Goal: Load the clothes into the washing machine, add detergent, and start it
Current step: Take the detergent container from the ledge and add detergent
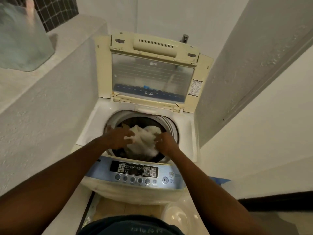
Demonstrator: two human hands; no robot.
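Note:
A top-loading washing machine (191, 133) stands in a narrow alcove with its lid (149, 73) raised against the back wall. A white cloth (144, 141) lies bunched in the round drum opening, over darker laundry. My left hand (116, 138) grips the cloth's left side at the drum's rim. My right hand (165, 143) is closed on its right side. Both hands are blurred. The control panel (135, 173) with buttons runs along the machine's front edge, below my forearms.
White walls close in on both sides of the machine. A ledge at the left carries a pale blue translucent container (22, 39). A white plastic basin (177, 217) sits on the floor at the machine's front right. A tap (185, 38) sticks out behind the lid.

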